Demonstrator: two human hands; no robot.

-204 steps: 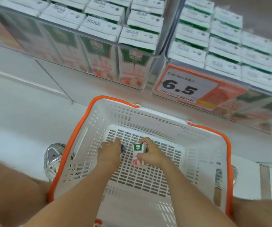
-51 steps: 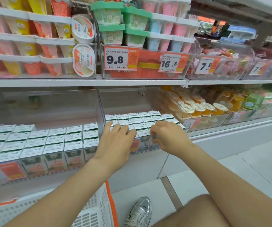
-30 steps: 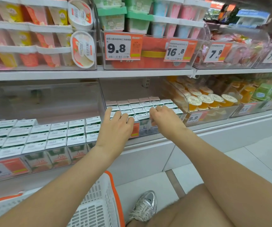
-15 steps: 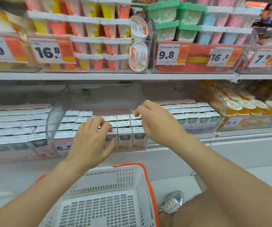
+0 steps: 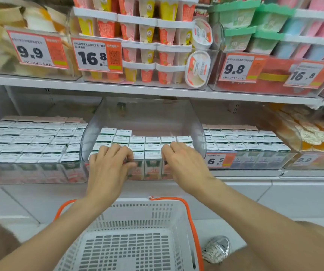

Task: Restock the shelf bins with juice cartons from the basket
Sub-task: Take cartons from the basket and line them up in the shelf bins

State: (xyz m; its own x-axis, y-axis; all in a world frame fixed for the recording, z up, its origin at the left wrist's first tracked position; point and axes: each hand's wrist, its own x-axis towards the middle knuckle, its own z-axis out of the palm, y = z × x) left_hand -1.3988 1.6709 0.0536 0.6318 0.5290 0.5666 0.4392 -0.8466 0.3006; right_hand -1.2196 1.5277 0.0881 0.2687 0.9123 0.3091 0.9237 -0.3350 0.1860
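The clear middle shelf bin [image 5: 147, 114] holds rows of white-topped juice cartons [image 5: 153, 141], with free room behind them. My left hand [image 5: 108, 169] grips the bin's front wall, fingers curled over the rim onto the front cartons, thumb on the outside. My right hand [image 5: 184, 165] grips the same front wall further right, fingers hooked over the rim. Below my arms stands the white basket [image 5: 137, 212] with an orange rim; no carton shows in the part of its floor that I see.
The left bin [image 5: 30, 141] and the right bin [image 5: 245, 139] are packed with the same cartons. A 6.5 price tag [image 5: 215, 160] hangs on the right bin. The upper shelf [image 5: 137, 89] carries cups and tubs. My shoe [image 5: 215, 249] is right of the basket.
I took a carton from the basket, reached to the right bin, then turned left. Both hands moved from above the middle bin's cartons down onto its front wall.
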